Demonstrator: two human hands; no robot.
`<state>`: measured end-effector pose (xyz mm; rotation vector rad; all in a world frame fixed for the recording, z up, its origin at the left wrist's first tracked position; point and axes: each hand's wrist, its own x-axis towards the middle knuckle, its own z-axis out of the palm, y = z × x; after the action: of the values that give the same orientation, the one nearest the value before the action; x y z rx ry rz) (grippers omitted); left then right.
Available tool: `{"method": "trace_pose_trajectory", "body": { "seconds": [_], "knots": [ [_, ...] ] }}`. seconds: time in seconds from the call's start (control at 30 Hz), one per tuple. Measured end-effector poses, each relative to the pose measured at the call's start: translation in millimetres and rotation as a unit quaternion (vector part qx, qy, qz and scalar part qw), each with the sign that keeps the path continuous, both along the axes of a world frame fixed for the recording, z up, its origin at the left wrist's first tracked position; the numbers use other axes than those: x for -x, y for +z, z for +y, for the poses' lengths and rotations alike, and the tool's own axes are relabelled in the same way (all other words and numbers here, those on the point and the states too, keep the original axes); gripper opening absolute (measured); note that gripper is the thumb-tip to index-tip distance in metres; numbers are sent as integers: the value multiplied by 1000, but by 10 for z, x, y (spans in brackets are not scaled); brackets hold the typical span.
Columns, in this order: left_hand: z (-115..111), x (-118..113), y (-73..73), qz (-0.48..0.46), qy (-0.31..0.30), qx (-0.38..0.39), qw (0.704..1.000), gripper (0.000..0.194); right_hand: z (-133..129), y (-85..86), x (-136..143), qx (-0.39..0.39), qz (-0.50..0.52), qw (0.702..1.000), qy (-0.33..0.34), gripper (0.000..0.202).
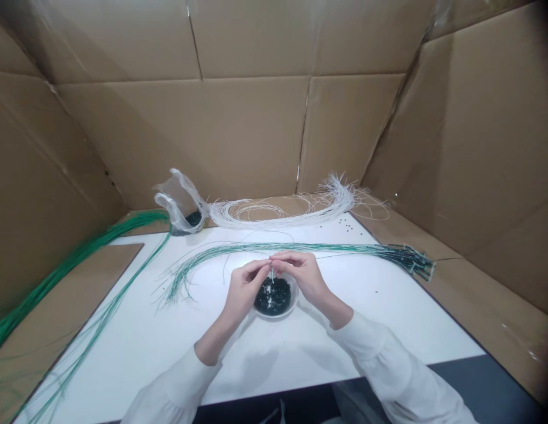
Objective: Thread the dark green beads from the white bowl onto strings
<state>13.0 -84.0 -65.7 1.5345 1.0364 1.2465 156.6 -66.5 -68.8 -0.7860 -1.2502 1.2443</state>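
Note:
My left hand (pixel 249 284) and my right hand (pixel 301 272) meet fingertip to fingertip over a small white bowl (pixel 295 297). Pinched between them is a thin white strand (pixel 272 274), its end pointing down toward the bowl. Dark, shiny beads (pixel 274 297) fill the bowl, with a few pale bits among them. Whether a bead is also in my fingertips is too small to tell. Just behind my hands, a bundle of green strands (pixel 265 247) stretches across the white table, its right end strung with dark pieces (pixel 410 259).
A coil of white strands (pixel 291 221) lies along the back. Left of it stands a plastic bag (pixel 180 203) with dark beads inside. Long green strands (pixel 92 242) trail down the left side. Loose beads (pixel 346 224) dot the table (pixel 366 321). Cardboard walls (pixel 256 135) enclose the back and sides.

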Motion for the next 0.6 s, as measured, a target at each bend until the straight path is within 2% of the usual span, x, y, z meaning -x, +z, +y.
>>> {"method": "trace_pose_trajectory", "body": {
  "seconds": [0.2, 0.43, 0.6],
  "knots": [
    [-9, -17, -1, 26, -2, -13, 1000, 25, -8, 0, 30, 14, 0, 1000, -26, 8],
    [26, 7, -57, 73, 5, -23, 997, 26, -3, -32, 47, -11, -5, 999, -31, 7],
    [77, 33, -61, 134, 47, -94, 985, 24, -20, 30, 40, -10, -84, 995, -62, 23]
  ]
}}
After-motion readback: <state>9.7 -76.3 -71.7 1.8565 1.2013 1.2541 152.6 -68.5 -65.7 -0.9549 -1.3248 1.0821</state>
